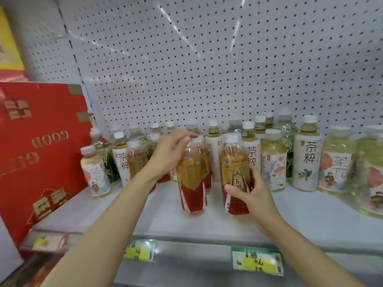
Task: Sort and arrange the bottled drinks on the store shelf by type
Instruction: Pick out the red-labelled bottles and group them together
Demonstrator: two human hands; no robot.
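Observation:
My left hand [170, 154] grips the neck of an amber tea bottle with a red and gold label [191, 183], lifted slightly and tilted at the shelf's front middle. My right hand [250, 193] wraps around the lower body of a second red-labelled amber bottle [233, 168], held just right of the first. Another red-labelled bottle [207, 162] stands right behind the first. More bottles line the back: white-labelled tea bottles [306, 162], pale green ones [335, 162], and a small pale bottle [96, 172] at the left.
A big red carton [39, 146] leans at the left end of the white shelf [290, 214]. White pegboard [186, 69] forms the back wall. Price tags [257, 261] hang on the shelf's front rail. Bare shelf lies in front of the bottles.

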